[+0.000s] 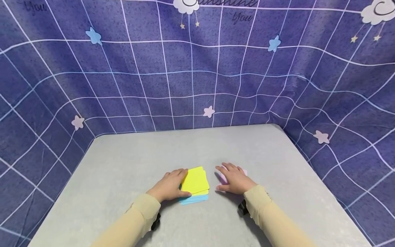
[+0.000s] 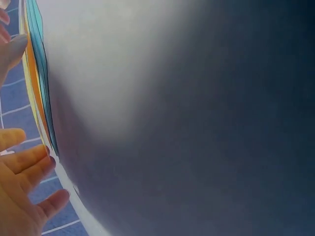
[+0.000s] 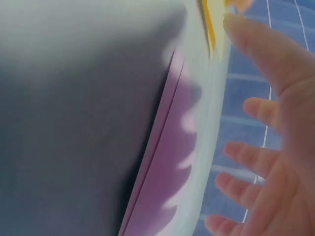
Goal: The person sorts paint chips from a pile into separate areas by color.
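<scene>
In the head view, a loose stack of square cards lies on the table, with a yellow card [image 1: 195,180] on top and blue cards [image 1: 194,199] jutting out toward the front. My left hand [image 1: 171,185] rests at the stack's left side, thumb by its front edge and fingers along its back left. The left wrist view shows an orange layer [image 2: 33,69] between yellow and blue, with the thumb touching the edge. Over pink cards [image 3: 165,162] hovers my right hand [image 1: 235,181], fingers spread and relaxed, casting finger shadows on them. It mostly hides these cards in the head view.
A light grey table [image 1: 129,154] carries both groups of cards, with a narrow gap between them. Behind and along both sides hangs a purple-blue cloth [image 1: 148,85] with grid lines, stars and clouds. Dark wrist devices [image 1: 243,208] sit under the beige sleeves.
</scene>
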The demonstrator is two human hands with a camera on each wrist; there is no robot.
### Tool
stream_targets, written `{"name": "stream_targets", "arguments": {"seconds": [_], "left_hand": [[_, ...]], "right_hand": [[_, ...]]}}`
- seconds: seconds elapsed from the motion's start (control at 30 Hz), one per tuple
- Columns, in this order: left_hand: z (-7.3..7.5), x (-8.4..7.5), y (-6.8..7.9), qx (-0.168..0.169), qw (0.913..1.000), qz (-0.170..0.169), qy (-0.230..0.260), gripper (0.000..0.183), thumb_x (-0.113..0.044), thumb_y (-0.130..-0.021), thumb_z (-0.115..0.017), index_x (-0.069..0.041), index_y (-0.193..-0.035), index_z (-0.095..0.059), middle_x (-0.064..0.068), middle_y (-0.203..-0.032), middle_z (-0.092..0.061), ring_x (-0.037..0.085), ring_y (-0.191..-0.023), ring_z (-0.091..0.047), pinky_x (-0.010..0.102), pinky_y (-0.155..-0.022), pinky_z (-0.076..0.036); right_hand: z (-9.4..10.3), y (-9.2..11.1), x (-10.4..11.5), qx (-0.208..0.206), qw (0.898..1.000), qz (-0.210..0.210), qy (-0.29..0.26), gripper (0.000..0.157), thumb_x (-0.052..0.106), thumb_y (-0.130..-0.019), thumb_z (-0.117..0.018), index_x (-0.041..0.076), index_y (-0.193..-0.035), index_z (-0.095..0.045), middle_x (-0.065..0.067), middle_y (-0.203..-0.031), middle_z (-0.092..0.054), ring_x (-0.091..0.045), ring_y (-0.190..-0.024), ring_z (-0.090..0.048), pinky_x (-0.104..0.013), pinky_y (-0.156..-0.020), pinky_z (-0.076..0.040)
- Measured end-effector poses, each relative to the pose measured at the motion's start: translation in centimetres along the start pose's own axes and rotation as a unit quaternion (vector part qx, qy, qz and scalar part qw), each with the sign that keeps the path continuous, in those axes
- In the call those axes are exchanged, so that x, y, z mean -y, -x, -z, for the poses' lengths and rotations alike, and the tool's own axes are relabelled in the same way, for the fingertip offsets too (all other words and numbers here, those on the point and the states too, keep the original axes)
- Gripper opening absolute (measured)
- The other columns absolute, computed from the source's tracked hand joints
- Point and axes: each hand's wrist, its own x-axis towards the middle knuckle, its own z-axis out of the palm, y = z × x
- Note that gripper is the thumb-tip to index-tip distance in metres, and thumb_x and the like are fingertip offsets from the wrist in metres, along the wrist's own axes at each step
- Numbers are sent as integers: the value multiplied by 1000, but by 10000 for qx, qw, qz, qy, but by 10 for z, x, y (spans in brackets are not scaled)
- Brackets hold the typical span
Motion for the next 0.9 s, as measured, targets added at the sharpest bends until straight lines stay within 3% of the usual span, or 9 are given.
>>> {"name": "stream_targets", "arguments": {"seconds": [0.27, 0.4, 0.63, 0.77, 0.9], "left_hand": [[4, 3, 4, -96, 9998, -170, -63, 96, -59, -86, -78, -4, -156, -43, 15, -153, -49, 33, -142, -45, 55, -114, -36], [6, 4, 9, -161, 9993, -340, -49, 95, -58, -86, -79, -3, -155, -44, 15, -153, -49, 32, -142, -45, 53, -114, -36], [6, 11, 18, -262, 9978, -602, 86, 93, -55, -86, -81, -2, -153, -45, 14, -153, -50, 31, -141, -46, 50, -115, -37], [8, 16, 21, -420, 9969, -645, 142, 92, -53, -86, -82, -2, -153, -45, 14, -152, -50, 31, -140, -47, 50, -114, -38], [8, 21, 24, -367, 9974, -618, 72, 93, -55, -89, -78, -1, -155, -42, 15, -156, -47, 31, -143, -45, 49, -115, -37]], "right_hand": [[-15, -35, 36, 374, 9988, 308, 118, 96, 53, -84, -83, 12, -159, -40, -20, -162, -34, -41, -149, -31, -64, -116, -27], [-22, -49, 46, 413, 9973, 578, 160, 98, 54, -83, -83, 14, -160, -39, -20, -165, -28, -41, -150, -31, -60, -117, -29], [-25, -58, 56, 714, 9935, 872, 161, 97, 56, -83, -83, 13, -159, -41, -20, -161, -35, -38, -147, -36, -55, -115, -35], [-24, -62, 60, 752, 9926, 942, 166, 99, 54, -81, -86, 13, -159, -41, -19, -161, -36, -37, -147, -36, -55, -115, -36], [-24, -66, 62, 746, 9919, 1004, 221, 97, 53, -82, -86, 13, -159, -41, -17, -161, -36, -36, -149, -34, -54, -116, -35]]}}
